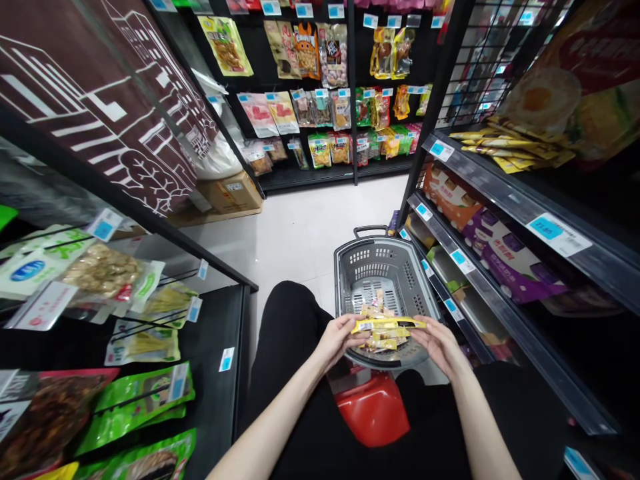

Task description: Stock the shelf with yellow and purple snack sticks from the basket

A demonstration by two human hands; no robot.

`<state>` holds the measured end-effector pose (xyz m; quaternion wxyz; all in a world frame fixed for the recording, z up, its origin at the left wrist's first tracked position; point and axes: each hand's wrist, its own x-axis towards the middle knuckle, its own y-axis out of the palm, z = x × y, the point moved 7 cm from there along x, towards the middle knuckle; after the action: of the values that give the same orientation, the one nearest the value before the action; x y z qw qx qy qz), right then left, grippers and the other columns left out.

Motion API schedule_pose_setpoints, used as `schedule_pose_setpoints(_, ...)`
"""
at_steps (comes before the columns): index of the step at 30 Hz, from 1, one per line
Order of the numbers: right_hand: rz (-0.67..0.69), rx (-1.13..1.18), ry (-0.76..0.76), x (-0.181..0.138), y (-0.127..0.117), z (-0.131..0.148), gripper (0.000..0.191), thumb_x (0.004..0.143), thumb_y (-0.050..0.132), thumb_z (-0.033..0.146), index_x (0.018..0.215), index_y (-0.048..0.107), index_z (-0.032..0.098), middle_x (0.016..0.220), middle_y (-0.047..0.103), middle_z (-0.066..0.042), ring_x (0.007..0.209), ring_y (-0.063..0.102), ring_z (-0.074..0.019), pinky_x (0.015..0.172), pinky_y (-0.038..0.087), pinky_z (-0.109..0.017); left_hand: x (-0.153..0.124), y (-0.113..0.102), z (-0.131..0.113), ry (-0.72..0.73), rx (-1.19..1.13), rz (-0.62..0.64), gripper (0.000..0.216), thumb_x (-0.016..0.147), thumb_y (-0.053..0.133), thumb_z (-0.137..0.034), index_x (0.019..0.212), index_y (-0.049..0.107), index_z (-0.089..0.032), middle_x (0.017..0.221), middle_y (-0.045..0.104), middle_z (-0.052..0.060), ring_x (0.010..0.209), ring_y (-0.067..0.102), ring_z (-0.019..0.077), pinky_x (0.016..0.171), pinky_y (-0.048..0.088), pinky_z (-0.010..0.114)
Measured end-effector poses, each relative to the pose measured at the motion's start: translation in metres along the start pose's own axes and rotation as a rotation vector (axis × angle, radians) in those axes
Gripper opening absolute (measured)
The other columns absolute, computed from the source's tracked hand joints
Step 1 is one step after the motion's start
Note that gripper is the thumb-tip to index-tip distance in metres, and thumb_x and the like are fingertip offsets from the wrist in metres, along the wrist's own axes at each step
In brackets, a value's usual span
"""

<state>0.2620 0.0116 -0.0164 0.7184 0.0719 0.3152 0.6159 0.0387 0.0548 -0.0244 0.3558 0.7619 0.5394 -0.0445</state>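
Observation:
Between both hands a slim yellow packet (387, 325) is stretched out level over the near end of a grey shopping basket (343, 280). My left hand (340, 340) pinches its left end, and my right hand (437, 341) grips the right end. Inside the basket, right below, lies a heap of similar yellow packets (383, 344), partly covered by the held one. The basket stands on the floor in front of my knees, its handle (371, 230) at the far end. A red object (374, 410) shows below the basket, between my legs.
To the right, a shelf (500, 180) holds a pile of flat yellow packets (520, 143) and, lower, purple cartons (510, 257). Bagged snacks (135, 400) hang on hooks at the left. A cardboard box (233, 193) sits by the back rack. Pale floor (300, 233) runs between the shelves.

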Motion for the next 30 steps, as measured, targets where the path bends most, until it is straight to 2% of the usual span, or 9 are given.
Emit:
schedule_pose_setpoints(2,0.006,-0.067,0.013,-0.001,0.001,0.000,0.034,0.062,0.073,0.031,0.091,0.065,0.016,0.093,0.068,-0.009,0.085,0.065,-0.0220,0.078,0.050,-0.034,-0.001,0.003,-0.005,0.033,-0.008,0.041,0.047,0.068,0.067,-0.040,0.101,0.057,-0.008,0.085,0.068,0.013,0.076,0.066,0.0214,0.069,0.052,0.029)
schedule_pose_setpoints(5,-0.113,-0.192,-0.003,0.001,-0.012,-0.004,0.034,0.058,0.075,0.038,0.082,0.066,0.015,0.071,0.069,-0.007,0.066,0.066,-0.0199,0.056,0.050,-0.027,-0.001,0.004,-0.008,0.053,0.096,0.025,0.048,0.062,0.071,-0.039,0.097,0.057,-0.008,0.077,0.068,0.011,0.068,0.066,0.0207,0.060,0.052,0.028)
schedule_pose_setpoints(7,-0.200,-0.309,-0.046,0.004,-0.023,-0.006,0.034,0.059,0.071,0.045,0.075,0.066,0.015,0.051,0.061,-0.001,0.044,0.057,-0.0155,0.039,0.040,-0.023,0.000,0.000,-0.007,0.060,0.231,-0.046,0.042,0.064,0.066,-0.046,0.082,0.059,-0.009,0.066,0.066,0.007,0.053,0.062,0.0171,0.045,0.046,0.024)
schedule_pose_setpoints(9,-0.255,-0.472,-0.109,0.005,-0.029,-0.003,0.035,0.062,0.067,0.050,0.068,0.065,0.015,0.038,0.050,0.004,0.033,0.043,-0.0112,0.034,0.030,-0.022,0.000,-0.004,-0.009,0.092,0.405,-0.115,0.040,0.069,0.057,-0.052,0.065,0.055,-0.012,0.051,0.059,0.002,0.039,0.053,0.0121,0.037,0.036,0.021)
schedule_pose_setpoints(15,-0.271,-0.779,-0.275,0.005,-0.030,0.012,0.040,0.070,0.057,0.054,0.057,0.058,0.015,0.054,0.056,0.000,0.053,0.049,-0.0140,0.049,0.037,-0.023,-0.005,-0.006,-0.025,0.315,0.937,-0.293,0.043,0.078,0.045,-0.046,0.047,0.038,-0.017,0.043,0.035,-0.006,0.045,0.036,0.0070,0.046,0.025,0.020)
schedule_pose_setpoints(19,-0.277,-1.018,-0.173,0.018,-0.048,-0.008,0.044,0.081,0.038,0.052,0.065,0.058,0.016,0.051,0.055,-0.001,0.049,0.051,-0.0151,0.048,0.037,-0.023,0.000,-0.012,-0.022,0.268,1.072,-0.311,0.033,0.078,0.041,-0.040,0.054,0.041,-0.018,0.050,0.039,-0.006,0.051,0.039,0.0095,0.051,0.027,0.021)
schedule_pose_setpoints(23,-0.383,-1.344,-0.073,0.033,-0.067,-0.012,0.030,0.080,0.041,0.032,0.067,0.062,0.016,0.066,0.065,-0.010,0.066,0.062,-0.0220,0.060,0.043,-0.027,0.004,-0.016,-0.015,0.222,1.121,-0.218,0.019,0.074,0.042,-0.034,0.063,0.046,-0.019,0.057,0.046,-0.004,0.056,0.045,0.0116,0.056,0.032,0.021)
schedule_pose_setpoints(26,-0.477,-1.382,-0.246,0.045,-0.056,0.043,0.025,0.079,0.040,0.027,0.077,0.063,0.017,0.078,0.068,-0.011,0.075,0.064,-0.0228,0.066,0.044,-0.029,0.013,-0.023,-0.006,0.181,1.182,-0.151,0.024,0.074,0.038,-0.038,0.060,0.043,-0.019,0.056,0.045,-0.003,0.056,0.046,0.0132,0.056,0.032,0.022)
schedule_pose_setpoints(30,-0.603,-1.420,-0.823,0.035,-0.006,0.196,0.030,0.083,0.036,0.032,0.085,0.061,0.016,0.085,0.065,-0.011,0.080,0.061,-0.0216,0.073,0.043,-0.030,0.028,-0.028,-0.002,0.185,1.195,-0.128,0.027,0.074,0.037,-0.042,0.059,0.040,-0.020,0.056,0.045,-0.002,0.059,0.048,0.0145,0.058,0.035,0.021)
